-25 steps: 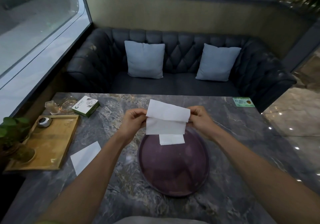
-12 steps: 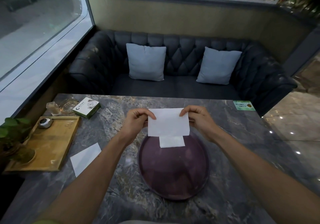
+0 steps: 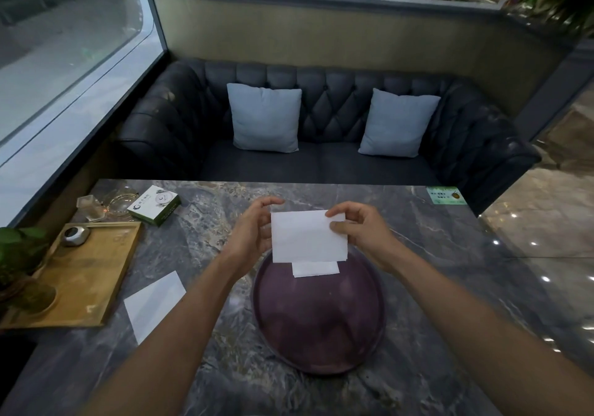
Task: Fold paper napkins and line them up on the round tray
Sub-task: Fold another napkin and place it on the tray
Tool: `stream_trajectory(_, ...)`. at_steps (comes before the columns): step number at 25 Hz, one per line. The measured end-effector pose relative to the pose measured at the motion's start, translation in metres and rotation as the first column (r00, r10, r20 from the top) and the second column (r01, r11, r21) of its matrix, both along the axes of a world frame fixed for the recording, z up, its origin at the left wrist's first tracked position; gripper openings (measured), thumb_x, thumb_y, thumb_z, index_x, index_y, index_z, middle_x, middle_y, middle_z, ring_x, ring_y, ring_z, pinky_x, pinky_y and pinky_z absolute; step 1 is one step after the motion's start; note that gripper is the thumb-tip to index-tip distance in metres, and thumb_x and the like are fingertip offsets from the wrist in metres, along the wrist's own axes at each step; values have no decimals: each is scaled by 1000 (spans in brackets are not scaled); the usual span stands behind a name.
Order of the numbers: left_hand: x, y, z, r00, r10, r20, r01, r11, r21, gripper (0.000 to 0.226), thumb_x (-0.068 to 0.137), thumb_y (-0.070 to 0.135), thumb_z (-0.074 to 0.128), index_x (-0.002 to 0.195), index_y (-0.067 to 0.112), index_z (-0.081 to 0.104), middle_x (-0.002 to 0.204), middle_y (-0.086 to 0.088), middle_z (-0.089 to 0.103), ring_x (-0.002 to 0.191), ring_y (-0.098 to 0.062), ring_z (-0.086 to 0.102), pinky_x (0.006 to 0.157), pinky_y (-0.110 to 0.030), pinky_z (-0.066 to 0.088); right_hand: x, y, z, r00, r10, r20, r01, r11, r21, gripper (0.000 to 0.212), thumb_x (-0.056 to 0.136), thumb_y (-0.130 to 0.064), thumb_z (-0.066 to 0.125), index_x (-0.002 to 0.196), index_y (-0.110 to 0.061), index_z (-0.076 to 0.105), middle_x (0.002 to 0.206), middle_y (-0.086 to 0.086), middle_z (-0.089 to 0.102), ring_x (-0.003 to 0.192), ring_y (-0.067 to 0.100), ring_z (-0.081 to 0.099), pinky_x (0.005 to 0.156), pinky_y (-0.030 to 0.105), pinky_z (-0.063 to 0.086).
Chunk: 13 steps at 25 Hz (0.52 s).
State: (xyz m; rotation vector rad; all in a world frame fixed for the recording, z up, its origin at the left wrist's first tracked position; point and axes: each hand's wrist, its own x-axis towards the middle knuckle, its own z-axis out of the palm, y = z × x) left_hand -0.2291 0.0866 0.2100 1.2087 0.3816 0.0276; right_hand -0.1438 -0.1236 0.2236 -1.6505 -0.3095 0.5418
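Observation:
A white paper napkin (image 3: 307,237), folded into a rectangle, hangs in the air above the far rim of the round purple tray (image 3: 318,316). My left hand (image 3: 254,232) pinches its left edge and my right hand (image 3: 360,232) pinches its upper right corner. Below it, a smaller folded napkin (image 3: 316,268) lies flat on the tray's far part, partly hidden by the held one. Another flat napkin (image 3: 154,304) lies on the marble table to the left of the tray.
A wooden tray (image 3: 83,271) with a small metal object (image 3: 74,235) sits at the left, a potted plant (image 3: 16,255) at its edge. A green-white box (image 3: 154,205) and glassware (image 3: 112,201) stand behind it. A green card (image 3: 446,195) lies far right. A sofa is beyond the table.
The half-open napkin has been folded down flat into one rectangle between both hands. The hands have stayed over the tray's far rim; the camera has tilted up slightly.

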Motion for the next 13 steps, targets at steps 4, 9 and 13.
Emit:
stream_trajectory(4,-2,-2,3,996,-77,-47,80,995,54,31,92,36,60,119,21,64,99,-9,69,81,-20,68,63,-30,55,1,0,5,1000,23,9,-23,1000,-4,27,81,8,65,96,-15,68,100,14,71,84,21,68,62,27,54)
stream_trajectory(9,-2,-5,5,972,-220,-79,230,960,159,34,83,15,74,116,14,67,94,-11,74,79,-20,70,62,-26,55,-1,3,9,996,89,0,-89,996,0,42,82,7,66,116,-17,61,99,18,72,82,26,71,69,36,56)
stream_trajectory(13,-1,-5,2,963,-262,-64,269,950,158,30,83,12,73,112,7,69,98,-14,75,82,-20,71,66,-25,56,0,6,9,997,43,-57,-39,997,73,45,82,4,68,121,-17,57,103,18,72,84,27,70,70,37,57)
